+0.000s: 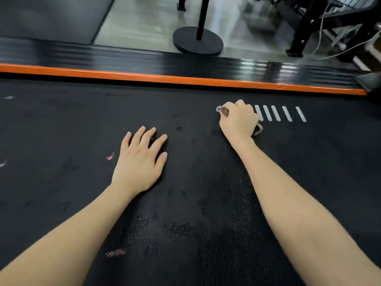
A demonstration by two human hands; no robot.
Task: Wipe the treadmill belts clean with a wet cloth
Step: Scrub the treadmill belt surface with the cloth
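Observation:
A black textured treadmill belt (72, 124) fills most of the view, with darker damp-looking patches near the bottom middle. My left hand (140, 159) lies flat on the belt, palm down, fingers apart and holding nothing. My right hand (239, 120) is fisted farther out on the belt, pressing down a small bunched grey cloth (219, 109). Only bits of the cloth show at the thumb and below the wrist side. Several white slanted stripes (280, 113) are printed on the belt just right of that hand.
An orange strip (165, 79) and a ribbed black side rail (123, 56) border the belt's far edge. Beyond lie a grey floor, a black round pole base (198, 41), and black equipment frames with white cables (321, 38) at top right.

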